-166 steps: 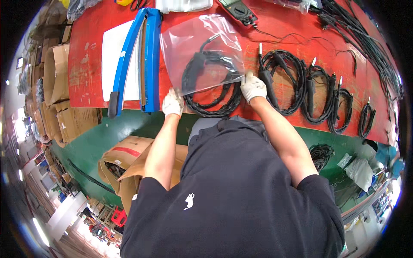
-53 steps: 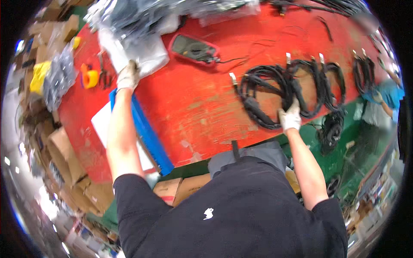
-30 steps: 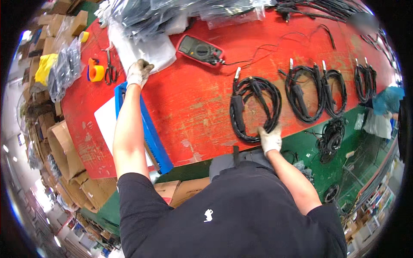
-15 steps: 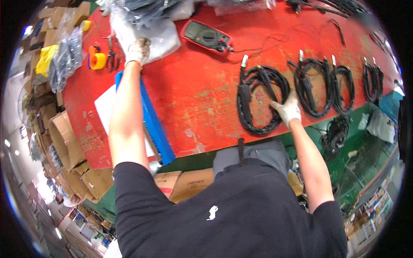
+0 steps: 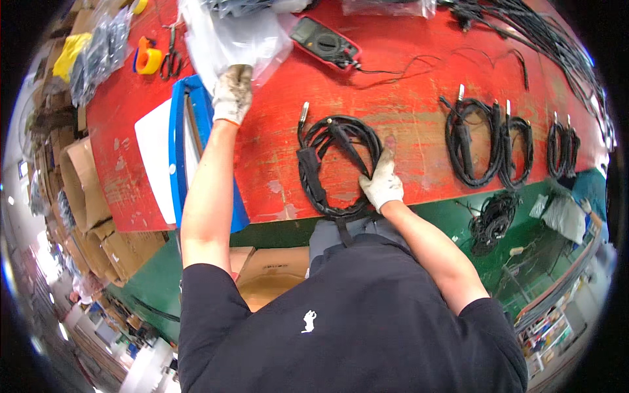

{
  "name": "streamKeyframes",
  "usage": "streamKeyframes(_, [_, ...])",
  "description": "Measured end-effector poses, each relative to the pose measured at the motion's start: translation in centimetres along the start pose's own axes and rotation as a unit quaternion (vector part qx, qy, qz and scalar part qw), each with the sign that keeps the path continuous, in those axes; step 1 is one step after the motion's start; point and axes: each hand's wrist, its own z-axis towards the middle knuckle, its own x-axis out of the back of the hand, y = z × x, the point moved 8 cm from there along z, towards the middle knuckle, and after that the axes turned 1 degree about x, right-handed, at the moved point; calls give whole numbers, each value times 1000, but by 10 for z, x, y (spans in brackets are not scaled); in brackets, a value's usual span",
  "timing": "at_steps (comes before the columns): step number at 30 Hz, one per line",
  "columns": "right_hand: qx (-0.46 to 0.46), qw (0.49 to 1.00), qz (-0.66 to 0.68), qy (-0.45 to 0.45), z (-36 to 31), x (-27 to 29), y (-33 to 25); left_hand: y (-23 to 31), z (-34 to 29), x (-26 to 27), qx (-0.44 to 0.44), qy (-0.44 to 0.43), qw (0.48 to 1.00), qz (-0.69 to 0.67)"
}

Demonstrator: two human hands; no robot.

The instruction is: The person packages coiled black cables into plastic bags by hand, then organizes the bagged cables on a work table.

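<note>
My left hand, in a white work glove with a soiled back, is closed on the lower edge of a clear plastic bag. My gloved right hand grips the right side of a coiled black cable, its thumb lying over the loop and its fingers along the outside. This coil lies flat on the red table near the front edge. It has a silver plug standing out at upper left and a thick black handle-like part on its left side. Under my left forearm lies a blue tray-like holder beside a white sheet.
More coiled cables lie to the right along the table. A red-and-black multimeter sits behind, its thin lead trailing right. Scissors and orange tape lie at far left. Loose black cables crowd the far right.
The cable coil has slid left along the table with my right hand, away from the other coils. My left hand has drawn the plastic bag nearer and slightly right.
</note>
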Motion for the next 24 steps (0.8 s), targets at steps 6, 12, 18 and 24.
streamKeyframes(6, [150,986,-10,70,12,47,-80,8,-29,10,12,-36,998,-45])
streamKeyframes(12, [343,906,66,237,59,128,-234,13,-31,6,19,-35,999,-26])
streamKeyframes(18, [339,919,-39,200,130,127,-283,24,-37,21,-1,48,998,46])
streamKeyframes(24, [394,906,38,152,140,123,-299,3,-45,20,32,92,976,192])
